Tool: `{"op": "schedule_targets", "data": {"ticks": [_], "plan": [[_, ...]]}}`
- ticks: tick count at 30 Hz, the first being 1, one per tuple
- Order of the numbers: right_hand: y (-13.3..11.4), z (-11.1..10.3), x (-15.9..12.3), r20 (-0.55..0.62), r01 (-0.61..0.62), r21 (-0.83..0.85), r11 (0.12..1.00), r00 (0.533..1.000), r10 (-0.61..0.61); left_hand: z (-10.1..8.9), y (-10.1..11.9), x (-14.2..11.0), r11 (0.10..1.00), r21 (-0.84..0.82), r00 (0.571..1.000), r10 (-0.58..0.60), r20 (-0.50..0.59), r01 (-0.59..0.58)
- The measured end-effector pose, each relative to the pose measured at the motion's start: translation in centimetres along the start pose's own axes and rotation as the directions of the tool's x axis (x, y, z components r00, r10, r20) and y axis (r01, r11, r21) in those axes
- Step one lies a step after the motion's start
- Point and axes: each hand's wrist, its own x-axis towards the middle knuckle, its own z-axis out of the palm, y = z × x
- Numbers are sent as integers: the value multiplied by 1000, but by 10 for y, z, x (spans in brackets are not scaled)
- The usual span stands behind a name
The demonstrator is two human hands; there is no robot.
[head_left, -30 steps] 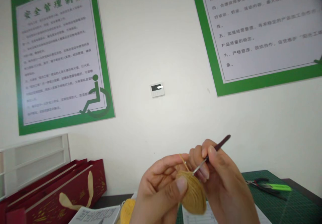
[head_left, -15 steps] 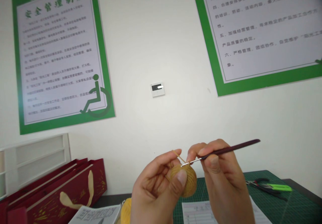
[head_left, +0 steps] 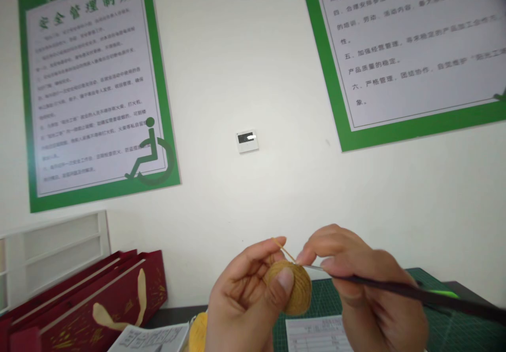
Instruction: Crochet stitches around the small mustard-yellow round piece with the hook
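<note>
**Holding a crochet hook [head_left: 379,281] to a round mustard crochet piece [head_left: 288,289]**

The left hand [head_left: 245,299] grasps the piece between thumb and fingers, with a strand of yarn [head_left: 283,249] running up over the forefinger. The right hand [head_left: 367,283] clenches the dark-handled hook, its metal shaft reaching to the piece's upper edge. Just below lie a yellow yarn ball [head_left: 198,332], a printed form [head_left: 316,335] on a green cutting mat [head_left: 316,299], and a booklet [head_left: 150,339]. Farther off stand red gift bags [head_left: 79,310], a white shelf unit [head_left: 55,246], and green-framed wall posters [head_left: 90,88].
</note>
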Motion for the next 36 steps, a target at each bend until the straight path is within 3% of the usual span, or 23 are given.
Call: {"op": "schedule_targets", "data": {"ticks": [5,8,10,12,14,16,18,21,23,27,30,33,36], "plan": [[-7,-2,0,188,293,-364,884,953,-238,0,4,-2,998,-22,998,-58,16,59],[-6,4,0,84,301,-440,846,952,-295,2,6,-2,997,-34,996,-73,44,74],[-1,8,-1,-21,263,-390,883,956,-294,3,6,-2,997,-52,997,-62,41,64],[7,10,-3,-87,182,-243,953,974,-208,4,4,-2,996,-72,999,-46,21,47],[15,9,-6,-82,56,-60,997,995,-61,5,3,-2,995,-91,999,-39,8,39],[20,7,-11,-48,-17,16,1000,999,17,5,2,-2,994,-105,999,-41,8,41],[21,6,-14,-35,61,-122,991,997,-65,5,2,-3,993,-112,999,-44,2,44],[15,9,-16,2,258,-483,837,956,-293,8,2,-3,993,-111,999,-30,-32,26],[9,13,-15,-9,254,-563,786,950,-313,10,3,-4,996,-93,998,4,-62,-10],[1,18,-13,-145,33,-308,951,986,-82,9,1,-4,997,-29,994,62,-85,-65],[0,16,-14,-264,-264,-21,964,932,249,3,0,-2,999,-18,998,40,-55,-41],[3,15,-12,-200,-525,256,812,793,575,0,-1,0,1000,-26,1000,7,-27,-8],[8,18,-8,77,-685,498,532,646,759,0,0,1,999,-45,1000,3,-28,-4]]}}
